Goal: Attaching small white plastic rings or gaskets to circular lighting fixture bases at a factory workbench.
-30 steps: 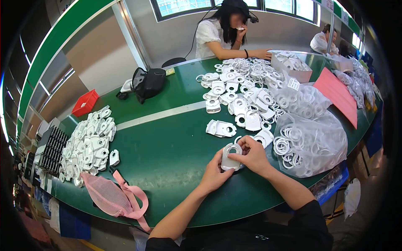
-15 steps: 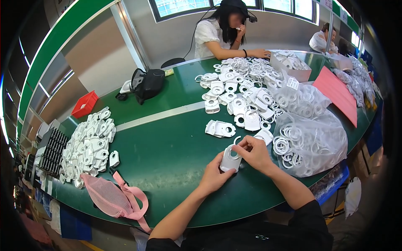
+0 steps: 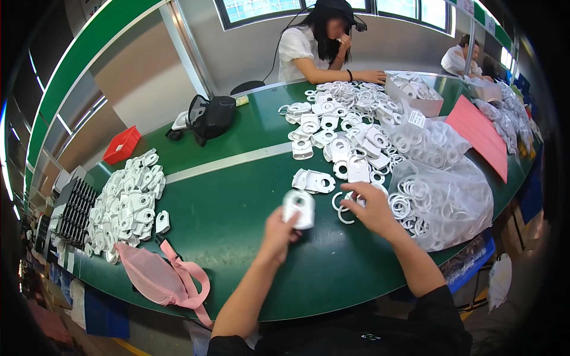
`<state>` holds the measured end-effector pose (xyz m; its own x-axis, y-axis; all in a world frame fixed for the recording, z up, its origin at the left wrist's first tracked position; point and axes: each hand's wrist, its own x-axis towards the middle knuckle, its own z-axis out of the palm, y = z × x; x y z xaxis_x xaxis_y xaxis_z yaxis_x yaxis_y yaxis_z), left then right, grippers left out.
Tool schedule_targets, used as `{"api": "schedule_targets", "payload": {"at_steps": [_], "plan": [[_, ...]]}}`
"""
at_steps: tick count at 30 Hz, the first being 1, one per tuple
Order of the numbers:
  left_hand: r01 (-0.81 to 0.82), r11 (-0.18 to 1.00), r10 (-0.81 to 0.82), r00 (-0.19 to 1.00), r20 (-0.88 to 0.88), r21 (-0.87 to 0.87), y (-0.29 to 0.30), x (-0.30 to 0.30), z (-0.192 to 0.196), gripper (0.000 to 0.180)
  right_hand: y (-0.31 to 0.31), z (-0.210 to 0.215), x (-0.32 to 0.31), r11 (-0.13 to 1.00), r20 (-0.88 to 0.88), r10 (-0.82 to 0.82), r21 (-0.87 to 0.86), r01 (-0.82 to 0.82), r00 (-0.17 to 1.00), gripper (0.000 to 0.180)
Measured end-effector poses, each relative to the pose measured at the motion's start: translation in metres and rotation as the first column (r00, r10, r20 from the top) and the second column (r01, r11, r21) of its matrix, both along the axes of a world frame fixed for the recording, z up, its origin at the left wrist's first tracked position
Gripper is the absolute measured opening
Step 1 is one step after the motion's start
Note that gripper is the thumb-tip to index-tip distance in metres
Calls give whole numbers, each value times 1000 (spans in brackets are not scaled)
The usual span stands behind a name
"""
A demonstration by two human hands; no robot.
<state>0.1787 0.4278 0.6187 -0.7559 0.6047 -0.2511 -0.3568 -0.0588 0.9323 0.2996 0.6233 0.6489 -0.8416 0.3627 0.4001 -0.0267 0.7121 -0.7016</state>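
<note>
Head view: a white plate (image 3: 306,218) is being gripped by the left hand (image 3: 278,233), its thumb being pressed on the lower face while the fingers are being tucked beneath — hand and plate are being slightly blurred. The plate is being kept tilted above the green table (image 3: 237,237), well to the left of the right hand (image 3: 374,207). There, the thumb and forefinger are being curved toward each other, partly parted, beside a thin white ring (image 3: 344,221); whether the ring is being pinched or only touched cannot be told. The plate is being formed of smooth, matt, plastic-looking material, rounded at the top, squared at the base and pierced by a round hole. Similar plates and slender hoops are being heaped in a far pile (image 3: 359,172) just beyond the right hand, and more plates are being massed in a left pile (image 3: 127,202). More rings are being contained by a wrinkled clear bag (image 3: 454,204) near the right forearm. At the left edge, a soft pink mesh bag (image 3: 151,276) is being draped over the table's rim — its flat strap being looped alongside.
</note>
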Motion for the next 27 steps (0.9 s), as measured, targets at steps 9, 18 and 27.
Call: {"api": "schedule_targets", "payload": {"at_steps": [9, 18, 27], "plan": [[-769, 77, 819, 411, 399, 634, -102, -113, 81, 49, 12, -10, 3, 962, -71, -33, 268, 51, 997, 18], [-138, 981, -43, 542, -839, -139, 19, -60, 39, 26, 26, -26, 4, 902, 64, -136, 421, 97, 989, 21], [-320, 779, -591, -84, -803, -540, 88, -48, -11, 54, 30, -25, 0, 907, 57, -151, 404, 115, 987, 26]]}}
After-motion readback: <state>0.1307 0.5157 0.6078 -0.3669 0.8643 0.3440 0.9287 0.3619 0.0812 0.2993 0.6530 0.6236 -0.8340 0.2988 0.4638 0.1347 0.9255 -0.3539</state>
